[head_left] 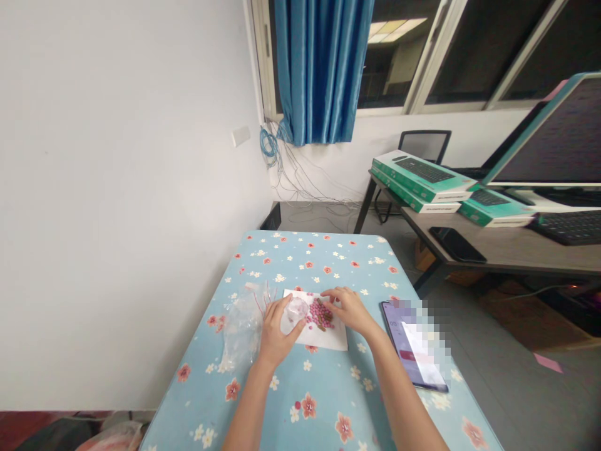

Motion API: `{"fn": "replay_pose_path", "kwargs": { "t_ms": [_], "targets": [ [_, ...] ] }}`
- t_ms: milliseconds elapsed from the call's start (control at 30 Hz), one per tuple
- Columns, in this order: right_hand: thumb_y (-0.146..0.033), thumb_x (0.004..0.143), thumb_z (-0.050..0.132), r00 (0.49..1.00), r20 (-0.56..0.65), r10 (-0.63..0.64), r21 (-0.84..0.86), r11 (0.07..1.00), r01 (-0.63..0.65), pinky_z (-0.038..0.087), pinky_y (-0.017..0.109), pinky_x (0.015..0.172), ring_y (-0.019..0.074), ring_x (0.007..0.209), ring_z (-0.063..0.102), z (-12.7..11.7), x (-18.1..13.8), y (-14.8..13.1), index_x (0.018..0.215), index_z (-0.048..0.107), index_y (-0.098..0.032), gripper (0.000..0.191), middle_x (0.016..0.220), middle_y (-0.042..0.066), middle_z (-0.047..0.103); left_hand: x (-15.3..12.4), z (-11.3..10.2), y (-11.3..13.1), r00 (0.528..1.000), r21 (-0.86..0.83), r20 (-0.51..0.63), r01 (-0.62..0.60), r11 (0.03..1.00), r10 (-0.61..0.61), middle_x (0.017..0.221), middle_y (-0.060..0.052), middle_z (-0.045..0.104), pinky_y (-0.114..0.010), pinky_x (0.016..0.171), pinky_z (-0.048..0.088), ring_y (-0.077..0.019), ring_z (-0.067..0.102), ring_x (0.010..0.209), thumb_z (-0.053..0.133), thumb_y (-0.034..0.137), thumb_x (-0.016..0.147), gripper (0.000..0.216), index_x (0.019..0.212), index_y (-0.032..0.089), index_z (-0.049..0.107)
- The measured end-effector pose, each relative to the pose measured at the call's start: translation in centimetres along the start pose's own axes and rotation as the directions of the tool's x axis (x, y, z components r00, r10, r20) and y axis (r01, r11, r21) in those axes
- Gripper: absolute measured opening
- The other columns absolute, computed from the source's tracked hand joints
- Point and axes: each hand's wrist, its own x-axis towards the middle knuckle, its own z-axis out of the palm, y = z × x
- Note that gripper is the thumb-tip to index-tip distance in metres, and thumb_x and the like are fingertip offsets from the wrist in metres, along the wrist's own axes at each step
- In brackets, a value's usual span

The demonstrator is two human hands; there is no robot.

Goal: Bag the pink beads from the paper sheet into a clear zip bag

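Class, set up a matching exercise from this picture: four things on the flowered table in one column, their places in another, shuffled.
Things:
1. small clear plastic cup
2. pile of small pink beads
3. crumpled clear plastic bag
4. black smartphone

Places:
A. right of the right hand
B. in the left hand
C. on the white paper sheet
D. left of the left hand

Pairs: 1-B, 2-C, 3-D, 4-A

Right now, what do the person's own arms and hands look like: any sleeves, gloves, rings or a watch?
Both forearms are bare for as far as the head view shows them; no sleeve edge comes into the picture. The left hand and right hand wear no gloves. No watch, bracelet or ring is visible, though the fingers are too small to rule out a thin ring.
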Motion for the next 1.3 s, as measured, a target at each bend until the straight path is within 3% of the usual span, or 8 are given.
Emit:
{"fn": "replay_pose_path", "kwargs": {
  "t_ms": [267, 1000, 1300],
  "targets": [
    [-0.031, 0.086, 0.053, 0.999, 0.024, 0.044, -0.154, 0.987, -0.040, 0.032, 0.033, 0.079, 0.0232, 0.091, 0.055, 0.5, 0.0, 0.1, 0.097, 0.072, -0.028, 0.022, 0.090, 0.006, 0.065, -0.1, 0.1, -0.2, 1.000, -0.008, 0.014, 0.002, 1.000, -0.002, 0.117, -0.010, 0.059, -0.042, 0.090, 0.048, -0.0236, 0.054, 0.109, 0.061, 0.032, 0.081, 0.049, 0.126, 0.023, 0.046],
    [-0.028, 0.084, 0.051, 0.995, 0.020, 0.098, -0.152, 0.984, -0.094, 0.028, 0.032, 0.077, 0.0217, 0.089, 0.052, 1.3, 0.2, -0.5, 0.082, 0.066, -0.021, 0.016, 0.086, 0.004, 0.065, 0.0, -0.1, 0.1, 1.000, 0.008, 0.004, 0.003, 1.000, -0.003, 0.114, -0.009, 0.061, -0.039, 0.088, 0.049, -0.0224, 0.055, 0.107, 0.062, 0.033, 0.080, 0.047, 0.124, 0.021, 0.049],
    [-0.034, 0.090, 0.046, 0.995, -0.095, 0.023, 0.086, 0.996, -0.015, 0.031, 0.033, 0.078, 0.0201, 0.086, 0.053, -0.4, 0.1, -1.1, 0.085, 0.059, -0.021, 0.019, 0.087, 0.002, 0.063, 0.0, 0.0, -0.1, 1.000, 0.002, 0.003, 0.011, 1.000, -0.011, 0.114, -0.009, 0.061, -0.039, 0.088, 0.049, -0.0225, 0.055, 0.107, 0.062, 0.033, 0.080, 0.046, 0.123, 0.022, 0.049]
  ]
}}
